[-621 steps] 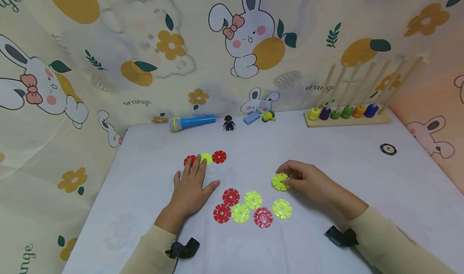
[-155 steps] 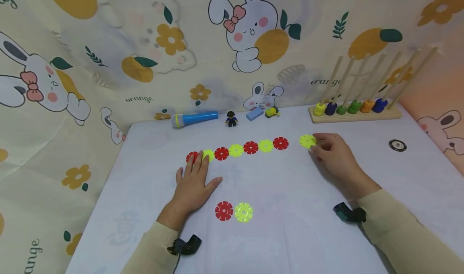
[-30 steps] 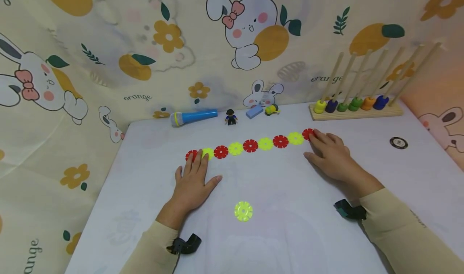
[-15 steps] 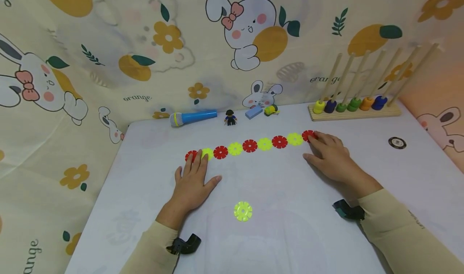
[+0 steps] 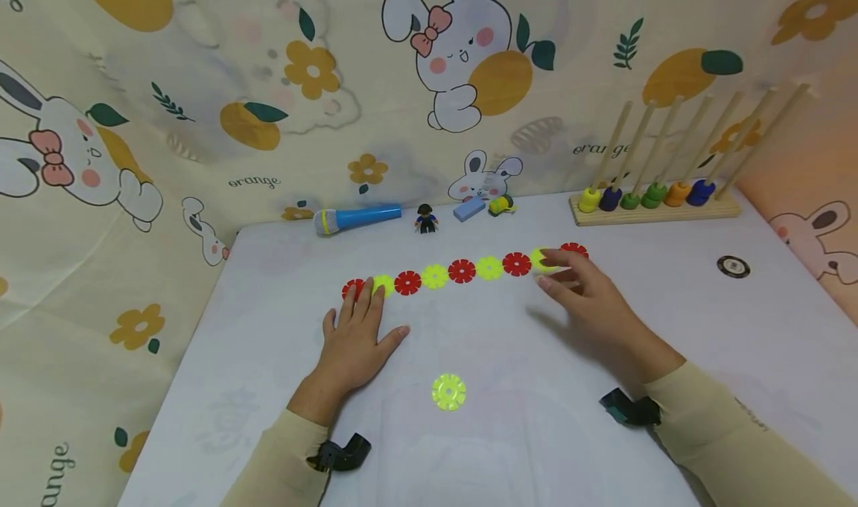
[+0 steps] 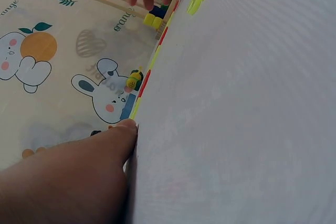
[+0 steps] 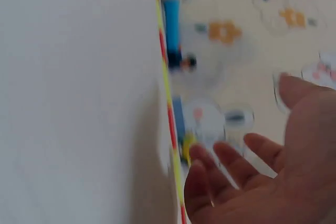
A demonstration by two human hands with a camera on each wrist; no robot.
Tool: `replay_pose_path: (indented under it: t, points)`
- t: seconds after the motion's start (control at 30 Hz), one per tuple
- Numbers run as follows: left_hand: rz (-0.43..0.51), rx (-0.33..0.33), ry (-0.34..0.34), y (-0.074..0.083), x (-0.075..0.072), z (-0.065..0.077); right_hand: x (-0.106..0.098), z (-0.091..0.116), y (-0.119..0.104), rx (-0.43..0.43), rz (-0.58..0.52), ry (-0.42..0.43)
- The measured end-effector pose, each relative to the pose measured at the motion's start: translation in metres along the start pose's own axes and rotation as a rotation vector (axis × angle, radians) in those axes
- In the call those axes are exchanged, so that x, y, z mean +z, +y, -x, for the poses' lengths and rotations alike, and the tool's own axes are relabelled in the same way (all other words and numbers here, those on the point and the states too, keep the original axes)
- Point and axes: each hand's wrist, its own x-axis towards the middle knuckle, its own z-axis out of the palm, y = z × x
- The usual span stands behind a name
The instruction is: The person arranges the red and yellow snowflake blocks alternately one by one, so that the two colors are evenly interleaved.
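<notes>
A row of notched plastic discs, red and yellow-green in turn, runs across the table. My left hand (image 5: 355, 343) lies flat with its fingertips on the leftmost red disc (image 5: 351, 287) and the yellow-green disc (image 5: 383, 285) beside it. Above the table near the row's right end is my right hand (image 5: 593, 298), fingers loosely bent and holding nothing. It partly covers a yellow-green disc (image 5: 538, 260) in the head view; the last red disc (image 5: 574, 250) shows behind it. One loose yellow-green disc (image 5: 448, 392) lies nearer the person, between the two forearms.
Along the back stand a blue toy microphone (image 5: 358, 219), a small figure (image 5: 425, 219), a blue block (image 5: 469, 208) and a yellow-green toy (image 5: 501, 205). A wooden peg rack (image 5: 657, 213) with coloured beads is at the back right. A black-and-white round chip (image 5: 733, 266) lies at right.
Over the earlier frames, discs from the near pile joined the row. In the last half second my right hand lifted off the end red disc and moved left. My left hand stayed put.
</notes>
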Motion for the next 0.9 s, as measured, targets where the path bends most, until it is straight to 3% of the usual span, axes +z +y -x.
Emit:
replay_pose_path:
  t: [0.2, 0.33, 0.43, 0.53, 0.63, 0.7, 0.9]
  points:
    - [-0.002, -0.004, 0.000, 0.000, 0.001, 0.000, 0.043, 0.012, -0.029, -0.147, -0.335, -0.274]
    - [-0.004, -0.006, -0.004, -0.001, 0.001, 0.000, 0.070, 0.018, -0.036, -0.153, -0.422, -0.428]
    - [-0.006, -0.009, -0.007, -0.001, 0.002, -0.001, 0.087, 0.026, -0.044, -0.124, -0.353, -0.470]
    - [-0.011, -0.012, -0.005, -0.001, 0.002, -0.001, 0.100, 0.032, -0.048, -0.113, -0.125, -0.469]
    - [-0.014, -0.012, -0.003, -0.001, 0.002, -0.001, 0.108, 0.036, -0.049, -0.173, 0.132, -0.462]
    - [-0.013, -0.011, -0.003, -0.001, 0.002, -0.001, 0.111, 0.038, -0.049, -0.224, 0.232, -0.456]
    - [-0.005, -0.014, -0.012, 0.000, 0.002, -0.002, 0.112, 0.040, -0.047, -0.276, 0.225, -0.441]
